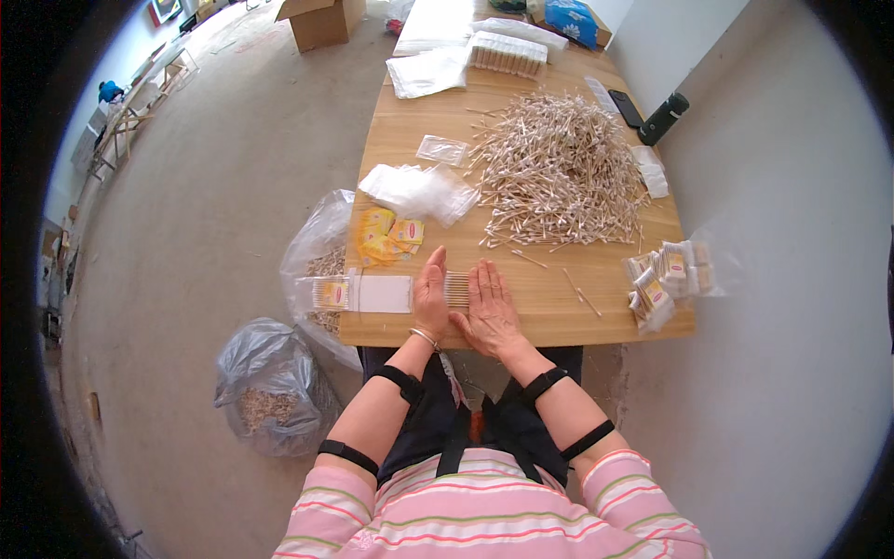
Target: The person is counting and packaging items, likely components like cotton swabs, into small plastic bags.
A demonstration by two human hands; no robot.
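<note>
A row of cotton swabs lies side by side on the table near its front edge, between my two hands. My left hand stands on its edge at the row's left end, fingers stretched out. At the right end, my right hand rests with its fingers extended, partly covering the swabs. Left of my left hand are a white rectangular card and a small clear packet of swabs with a yellow label. Several yellow paper labels are scattered beyond them.
A large heap of loose swabs covers the table's middle right. Clear bags lie left of it; filled packets sit at the right edge. A bottle and phone stand near the wall. A grey bag is on the floor.
</note>
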